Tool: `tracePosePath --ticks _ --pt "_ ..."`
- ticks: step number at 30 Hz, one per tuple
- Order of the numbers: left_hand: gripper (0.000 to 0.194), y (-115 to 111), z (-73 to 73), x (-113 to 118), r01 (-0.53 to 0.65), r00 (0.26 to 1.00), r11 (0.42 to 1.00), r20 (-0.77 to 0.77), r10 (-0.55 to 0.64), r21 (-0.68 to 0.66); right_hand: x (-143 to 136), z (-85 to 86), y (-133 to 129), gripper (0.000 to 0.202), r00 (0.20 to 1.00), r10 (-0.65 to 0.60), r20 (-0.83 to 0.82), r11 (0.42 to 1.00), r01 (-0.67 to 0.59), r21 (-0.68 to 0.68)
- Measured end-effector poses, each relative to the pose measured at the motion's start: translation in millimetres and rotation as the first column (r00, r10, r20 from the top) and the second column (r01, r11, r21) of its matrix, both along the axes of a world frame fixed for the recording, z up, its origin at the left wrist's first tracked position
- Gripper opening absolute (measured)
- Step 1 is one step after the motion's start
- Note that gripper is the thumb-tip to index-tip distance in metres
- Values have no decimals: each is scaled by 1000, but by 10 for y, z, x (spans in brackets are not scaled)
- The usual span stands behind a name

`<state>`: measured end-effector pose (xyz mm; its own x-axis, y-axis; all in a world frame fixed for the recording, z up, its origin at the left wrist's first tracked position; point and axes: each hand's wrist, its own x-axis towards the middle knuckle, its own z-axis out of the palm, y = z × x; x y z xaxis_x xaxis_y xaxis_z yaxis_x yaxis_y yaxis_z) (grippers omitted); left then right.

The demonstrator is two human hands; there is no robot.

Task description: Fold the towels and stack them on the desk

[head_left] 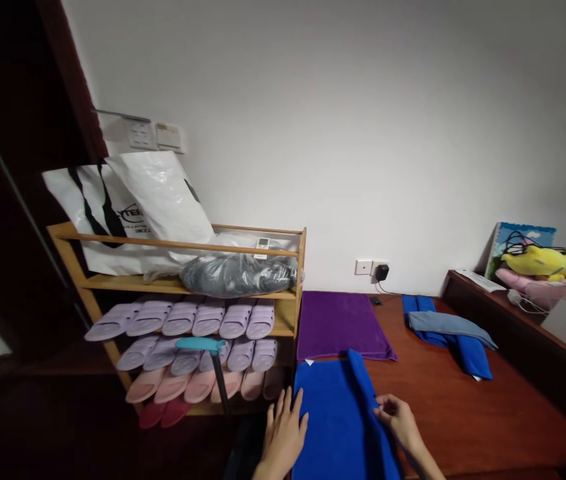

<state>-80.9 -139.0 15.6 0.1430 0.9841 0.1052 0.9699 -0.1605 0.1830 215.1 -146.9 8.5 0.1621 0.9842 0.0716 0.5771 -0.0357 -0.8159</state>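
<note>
Two bare hands work a blue towel at the near edge of a dark red wooden bench. On the left, the left hand lies flat with fingers spread and open on the towel's left edge, gripping nothing. On the right, the right hand has its grip closed in a pinch on the towel's raised fold, a ridge of cloth that runs from the near right toward the far middle of the towel. The towel lies spread on the bench's near left part, its far edge just short of a purple towel laid flat farther back. Well to the right on the bench lies another blue cloth with a grey-blue cloth draped across it. Against the far wall a black plug sits in a white socket, its cord trailing to the bench. Left of the bench stands a wooden shoe rack: rows of lilac slippers fill its middle shelves, pink slippers the one below, red ones at the bottom left. White shopping bags and a grey bundle in clear plastic sit on its top shelf. At the far right, on a raised ledge, a yellow plush toy lies on pink fabric.
</note>
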Motion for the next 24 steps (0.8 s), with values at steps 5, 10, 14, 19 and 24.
tracePosePath --ticks 5,10,14,19,24 --pt "53 -58 -10 238 134 988 984 61 -142 119 260 146 -50 34 990 -113 80 994 112 14" --pt "55 -86 -97 593 220 967 969 107 -232 112 -343 266 -205 46 914 39 404 980 -114 164" --pt "58 -70 -155 650 228 970 972 72 -232 57 -739 89 -273 52 832 163 530 975 -219 43" --pt "56 -47 -164 574 262 960 962 78 -268 75 -311 -138 -314 53 754 75 652 987 -148 58" --pt "56 -35 -152 584 253 960 966 107 -258 61 592 -121 -383 52 647 42 761 999 -53 -10"
